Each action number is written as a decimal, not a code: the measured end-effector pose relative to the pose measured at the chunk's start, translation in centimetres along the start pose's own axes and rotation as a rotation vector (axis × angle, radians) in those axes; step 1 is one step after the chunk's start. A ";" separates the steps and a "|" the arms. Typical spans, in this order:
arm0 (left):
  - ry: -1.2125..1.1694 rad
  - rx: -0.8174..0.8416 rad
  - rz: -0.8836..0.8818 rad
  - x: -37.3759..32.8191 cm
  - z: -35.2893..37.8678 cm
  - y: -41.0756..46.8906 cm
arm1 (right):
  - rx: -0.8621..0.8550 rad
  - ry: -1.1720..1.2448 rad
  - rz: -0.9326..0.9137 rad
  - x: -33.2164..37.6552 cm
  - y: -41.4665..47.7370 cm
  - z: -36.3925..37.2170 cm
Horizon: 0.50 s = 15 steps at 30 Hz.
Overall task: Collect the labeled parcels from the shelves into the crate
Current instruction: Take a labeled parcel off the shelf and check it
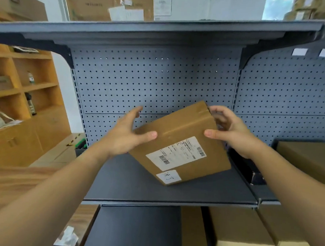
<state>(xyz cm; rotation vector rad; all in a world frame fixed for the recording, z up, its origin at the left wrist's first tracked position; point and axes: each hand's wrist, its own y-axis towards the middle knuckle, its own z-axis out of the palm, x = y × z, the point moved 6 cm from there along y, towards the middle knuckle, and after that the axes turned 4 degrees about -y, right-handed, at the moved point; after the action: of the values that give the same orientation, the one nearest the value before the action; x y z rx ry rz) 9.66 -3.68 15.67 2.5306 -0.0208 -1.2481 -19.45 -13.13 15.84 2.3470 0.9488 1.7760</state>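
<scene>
A brown cardboard parcel [184,131] with a white barcode label and a small handwritten sticker is tilted over the dark grey shelf [139,184]. My left hand [126,134] grips its left edge, thumb on the top face. My right hand [231,129] holds its right edge, thumb on top and fingers curled behind the far corner. The parcel's lower corner is close to the shelf board; I cannot tell if it touches. No crate is in view.
A perforated grey back panel [156,84] and an upper shelf [163,29] enclose the bay. More cardboard boxes sit on the right shelf [308,158] and the lower shelf [240,232]. Wooden cabinets [26,99] stand at the left.
</scene>
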 end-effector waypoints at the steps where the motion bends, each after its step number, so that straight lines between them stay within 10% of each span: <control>1: 0.049 0.084 0.024 -0.5 0.5 0.4 | 0.013 -0.033 -0.019 1.1 0.5 0.1; 9: -0.133 0.114 0.023 1.8 1.4 0.4 | 0.006 -0.349 -0.038 3.1 0.7 1.6; 15: -0.471 -0.030 -0.044 6.8 -0.6 -2.0 | -0.270 -0.006 0.195 -6.7 -5.6 0.7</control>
<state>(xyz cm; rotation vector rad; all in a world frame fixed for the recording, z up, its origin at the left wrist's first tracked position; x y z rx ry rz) 14.08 -2.68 10.25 2.1649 -0.0524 -1.8165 -22.36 -11.68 7.64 2.3344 0.4551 1.8264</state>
